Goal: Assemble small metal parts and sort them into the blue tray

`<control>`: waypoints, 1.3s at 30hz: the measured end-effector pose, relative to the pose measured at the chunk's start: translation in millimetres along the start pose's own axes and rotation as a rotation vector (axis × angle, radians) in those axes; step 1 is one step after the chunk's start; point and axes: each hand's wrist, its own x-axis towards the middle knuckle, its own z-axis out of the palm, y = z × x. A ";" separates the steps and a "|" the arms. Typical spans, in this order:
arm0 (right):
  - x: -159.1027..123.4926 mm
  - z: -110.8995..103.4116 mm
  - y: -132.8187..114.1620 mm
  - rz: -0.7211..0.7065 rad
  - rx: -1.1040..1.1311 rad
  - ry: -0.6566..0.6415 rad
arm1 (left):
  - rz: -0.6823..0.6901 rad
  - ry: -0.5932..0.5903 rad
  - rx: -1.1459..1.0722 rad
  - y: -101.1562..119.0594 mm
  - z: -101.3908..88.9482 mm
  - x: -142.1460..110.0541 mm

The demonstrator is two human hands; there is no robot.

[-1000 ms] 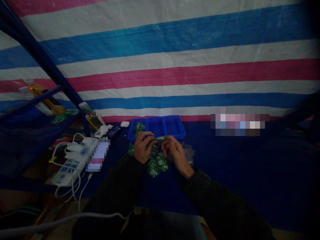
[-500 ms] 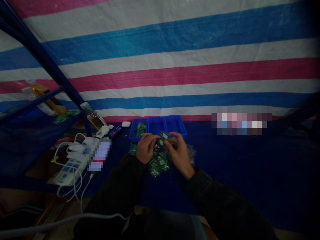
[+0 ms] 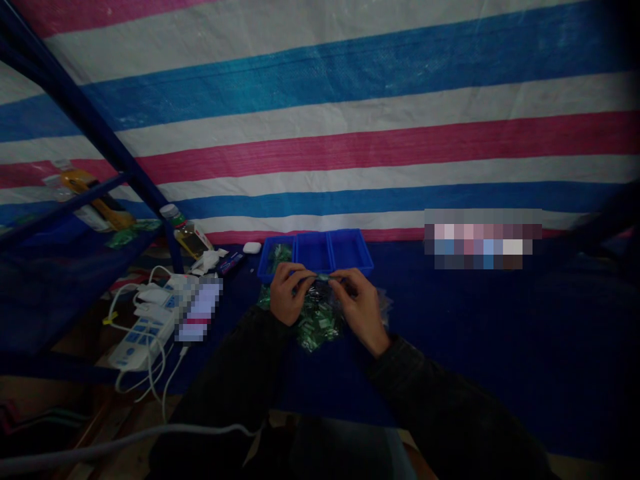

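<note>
Between my two hands is a small clear plastic packet [image 3: 323, 277], seen nearly edge-on, with something greenish in it that I cannot make out. My left hand [image 3: 289, 293] pinches its left end between thumb and fingers. At the right end, my right hand [image 3: 361, 303] grips it the same way. Below them lies a pile of small green packets [image 3: 316, 327] on the dark blue table. Just behind my hands stands a blue three-compartment tray [image 3: 350, 248]; its left compartment holds green packets [image 3: 281, 255]. Clear plastic bags [image 3: 384, 307] lie partly hidden behind my right hand.
To the left, a white power strip [image 3: 137, 340] with tangled cables lies beside a blurred-out phone [image 3: 200, 310]. A bottle [image 3: 185, 233], crumpled tissue [image 3: 207, 261] and a white earbud case [image 3: 251, 248] stand farther back. A blue metal post [image 3: 100, 133] slants along the left.
The packet has turned from showing its flat face to nearly edge-on. Both of my hands now pinch its ends; earlier it was mostly in my right hand.
</note>
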 end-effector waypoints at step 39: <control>-2.9 5.9 3.8 0.151 0.188 -0.034 | -0.119 0.002 -0.103 -5.3 8.8 -10.4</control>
